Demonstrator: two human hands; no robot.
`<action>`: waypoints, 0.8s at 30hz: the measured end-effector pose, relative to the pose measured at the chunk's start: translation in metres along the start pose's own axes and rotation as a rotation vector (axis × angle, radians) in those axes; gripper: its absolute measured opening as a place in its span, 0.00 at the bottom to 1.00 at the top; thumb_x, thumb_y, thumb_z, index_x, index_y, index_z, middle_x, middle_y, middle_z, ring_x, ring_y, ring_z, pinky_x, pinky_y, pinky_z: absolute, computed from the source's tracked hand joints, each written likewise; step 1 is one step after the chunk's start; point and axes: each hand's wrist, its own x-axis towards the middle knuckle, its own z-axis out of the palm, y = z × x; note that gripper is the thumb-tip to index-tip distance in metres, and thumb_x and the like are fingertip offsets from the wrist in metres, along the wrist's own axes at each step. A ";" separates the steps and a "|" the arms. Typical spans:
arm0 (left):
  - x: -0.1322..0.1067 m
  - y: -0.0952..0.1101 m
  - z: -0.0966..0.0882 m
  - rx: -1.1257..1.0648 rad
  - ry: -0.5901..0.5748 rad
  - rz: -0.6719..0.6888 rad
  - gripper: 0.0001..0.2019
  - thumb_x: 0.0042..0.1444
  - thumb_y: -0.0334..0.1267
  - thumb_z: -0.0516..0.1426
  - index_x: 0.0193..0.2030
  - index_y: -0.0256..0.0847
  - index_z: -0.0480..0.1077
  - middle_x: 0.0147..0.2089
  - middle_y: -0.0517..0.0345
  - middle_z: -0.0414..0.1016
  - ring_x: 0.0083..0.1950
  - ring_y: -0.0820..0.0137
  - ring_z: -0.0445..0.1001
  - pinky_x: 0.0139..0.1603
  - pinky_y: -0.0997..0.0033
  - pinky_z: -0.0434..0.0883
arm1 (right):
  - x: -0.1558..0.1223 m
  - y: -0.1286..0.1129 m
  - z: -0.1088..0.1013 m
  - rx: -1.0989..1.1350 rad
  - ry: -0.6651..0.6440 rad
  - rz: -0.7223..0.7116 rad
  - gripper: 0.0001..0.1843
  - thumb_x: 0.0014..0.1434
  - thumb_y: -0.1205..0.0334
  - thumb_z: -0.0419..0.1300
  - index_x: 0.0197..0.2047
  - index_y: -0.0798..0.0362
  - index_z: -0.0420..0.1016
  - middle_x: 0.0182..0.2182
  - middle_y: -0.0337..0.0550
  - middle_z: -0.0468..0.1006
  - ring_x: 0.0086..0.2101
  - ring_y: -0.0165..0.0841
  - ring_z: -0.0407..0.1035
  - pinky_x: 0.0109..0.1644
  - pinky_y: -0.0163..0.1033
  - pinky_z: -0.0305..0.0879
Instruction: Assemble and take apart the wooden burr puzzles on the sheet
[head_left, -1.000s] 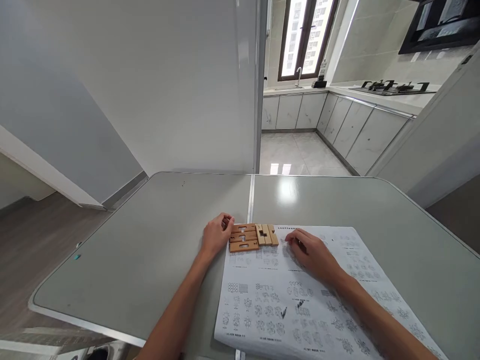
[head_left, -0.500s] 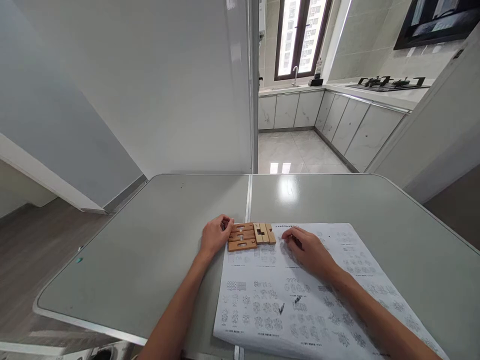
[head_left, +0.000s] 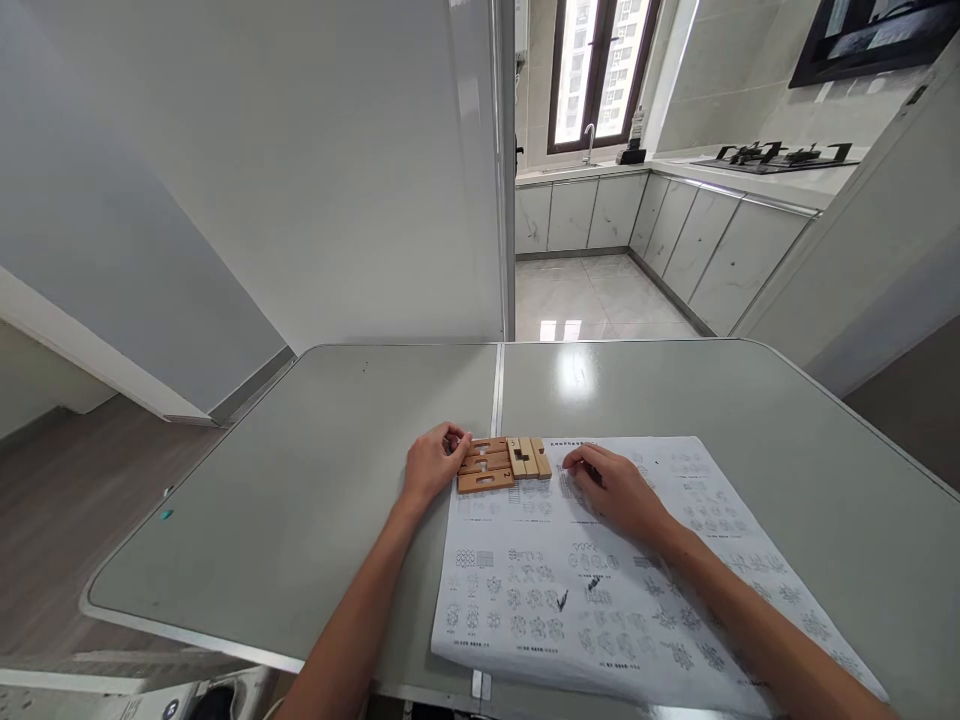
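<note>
Blocks (head_left: 504, 463) lie flat at top-left corner of sheet (head_left: 600, 600) on table (head_left: 300, 480). Left hand (head_left: 431, 465) curled against their left end, grip hidden. Right hand (head_left: 611, 490) loosely bent on sheet, empty, near blocks. Print illegible.

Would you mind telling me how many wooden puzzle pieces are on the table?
6. Three slotted bars lie one behind another at the left hand; three short pieces sit side by side at their right end. The hand may hide more.
</note>
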 end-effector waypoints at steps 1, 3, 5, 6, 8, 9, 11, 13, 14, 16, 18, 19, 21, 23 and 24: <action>0.000 0.000 0.000 0.001 -0.001 0.000 0.14 0.66 0.51 0.56 0.37 0.45 0.76 0.32 0.60 0.80 0.33 0.66 0.76 0.35 0.68 0.65 | 0.000 0.000 0.000 0.000 0.000 -0.002 0.12 0.70 0.60 0.50 0.42 0.46 0.74 0.42 0.43 0.82 0.33 0.37 0.73 0.38 0.42 0.67; 0.000 0.000 0.000 0.002 -0.005 0.002 0.14 0.66 0.51 0.56 0.37 0.45 0.76 0.32 0.60 0.80 0.33 0.66 0.76 0.35 0.68 0.65 | 0.000 0.001 0.000 0.000 0.000 -0.004 0.12 0.70 0.60 0.50 0.42 0.46 0.74 0.42 0.43 0.82 0.34 0.37 0.73 0.38 0.42 0.66; 0.000 0.000 0.001 0.004 -0.005 0.005 0.14 0.66 0.50 0.56 0.37 0.45 0.76 0.32 0.60 0.80 0.33 0.67 0.76 0.35 0.69 0.65 | 0.000 0.001 0.000 -0.002 0.000 -0.002 0.11 0.70 0.61 0.50 0.42 0.46 0.74 0.42 0.42 0.82 0.34 0.37 0.73 0.38 0.42 0.66; 0.000 0.000 0.001 0.005 -0.004 0.007 0.14 0.66 0.50 0.56 0.37 0.45 0.76 0.32 0.60 0.80 0.33 0.67 0.76 0.35 0.69 0.65 | 0.000 0.001 0.000 -0.004 -0.001 -0.002 0.11 0.70 0.61 0.50 0.42 0.46 0.74 0.41 0.42 0.82 0.34 0.37 0.72 0.38 0.42 0.66; 0.000 0.000 0.001 0.011 0.001 0.012 0.13 0.66 0.49 0.56 0.37 0.45 0.76 0.33 0.61 0.80 0.33 0.67 0.76 0.35 0.69 0.65 | 0.001 0.001 0.000 -0.006 -0.003 -0.001 0.11 0.70 0.61 0.50 0.42 0.46 0.74 0.41 0.42 0.82 0.34 0.37 0.72 0.37 0.42 0.65; 0.000 0.000 0.001 0.016 0.005 0.016 0.13 0.66 0.49 0.57 0.37 0.45 0.76 0.33 0.61 0.80 0.34 0.67 0.76 0.35 0.69 0.65 | 0.001 0.000 0.000 -0.006 -0.004 0.000 0.11 0.70 0.61 0.51 0.41 0.46 0.74 0.41 0.42 0.82 0.34 0.37 0.72 0.37 0.41 0.65; 0.000 0.000 0.002 0.025 0.010 0.024 0.13 0.65 0.49 0.57 0.36 0.45 0.75 0.33 0.60 0.80 0.34 0.67 0.76 0.35 0.68 0.65 | 0.001 -0.001 -0.001 -0.001 -0.008 0.006 0.11 0.71 0.60 0.51 0.41 0.46 0.74 0.41 0.42 0.82 0.34 0.37 0.72 0.37 0.41 0.65; -0.001 0.002 0.001 0.036 0.013 0.031 0.13 0.66 0.50 0.57 0.36 0.45 0.75 0.34 0.60 0.80 0.34 0.66 0.76 0.35 0.68 0.64 | 0.000 -0.003 -0.003 0.011 -0.013 0.015 0.11 0.71 0.60 0.50 0.41 0.46 0.74 0.41 0.43 0.82 0.33 0.37 0.72 0.36 0.42 0.65; -0.001 0.002 0.001 0.041 0.015 0.033 0.13 0.66 0.50 0.57 0.36 0.45 0.75 0.34 0.60 0.80 0.35 0.66 0.76 0.35 0.68 0.64 | 0.000 -0.004 -0.003 0.016 -0.017 0.018 0.12 0.71 0.60 0.50 0.42 0.46 0.74 0.41 0.43 0.82 0.33 0.36 0.72 0.36 0.42 0.65; -0.002 0.004 0.001 0.048 0.017 0.037 0.15 0.66 0.52 0.56 0.36 0.45 0.75 0.34 0.59 0.80 0.35 0.66 0.76 0.35 0.68 0.65 | 0.000 -0.006 -0.004 0.020 -0.018 0.022 0.12 0.72 0.59 0.50 0.41 0.46 0.74 0.41 0.43 0.82 0.32 0.36 0.71 0.36 0.42 0.65; -0.002 0.005 0.000 0.051 0.015 0.040 0.16 0.66 0.54 0.57 0.36 0.45 0.75 0.35 0.59 0.80 0.35 0.66 0.76 0.36 0.67 0.65 | 0.000 -0.006 -0.004 0.019 -0.017 0.021 0.12 0.72 0.59 0.50 0.41 0.46 0.74 0.41 0.43 0.82 0.32 0.37 0.72 0.36 0.42 0.65; -0.002 0.005 0.000 0.052 0.014 0.040 0.17 0.65 0.56 0.57 0.35 0.45 0.75 0.35 0.59 0.80 0.35 0.66 0.76 0.36 0.67 0.65 | 0.000 -0.006 -0.004 0.019 -0.016 0.020 0.12 0.72 0.59 0.50 0.41 0.46 0.74 0.41 0.43 0.82 0.33 0.37 0.72 0.36 0.42 0.66; -0.002 0.005 0.000 0.054 0.012 0.036 0.18 0.64 0.58 0.58 0.35 0.45 0.75 0.35 0.60 0.80 0.35 0.66 0.76 0.35 0.68 0.65 | 0.000 -0.006 -0.004 0.019 -0.013 0.016 0.12 0.71 0.59 0.50 0.41 0.46 0.74 0.42 0.43 0.82 0.33 0.37 0.73 0.36 0.42 0.66; -0.002 0.005 0.000 0.057 0.011 0.027 0.19 0.63 0.59 0.59 0.35 0.45 0.75 0.34 0.60 0.80 0.35 0.66 0.76 0.35 0.68 0.65 | 0.001 -0.004 -0.003 0.015 -0.010 0.009 0.12 0.71 0.59 0.50 0.42 0.46 0.74 0.42 0.44 0.82 0.33 0.37 0.73 0.36 0.42 0.66; -0.001 0.005 0.000 0.059 0.011 0.023 0.19 0.63 0.59 0.60 0.35 0.45 0.75 0.34 0.61 0.79 0.34 0.67 0.76 0.35 0.68 0.65 | 0.001 -0.004 -0.003 0.012 -0.006 0.006 0.12 0.71 0.59 0.50 0.42 0.46 0.74 0.41 0.44 0.82 0.33 0.37 0.73 0.36 0.42 0.66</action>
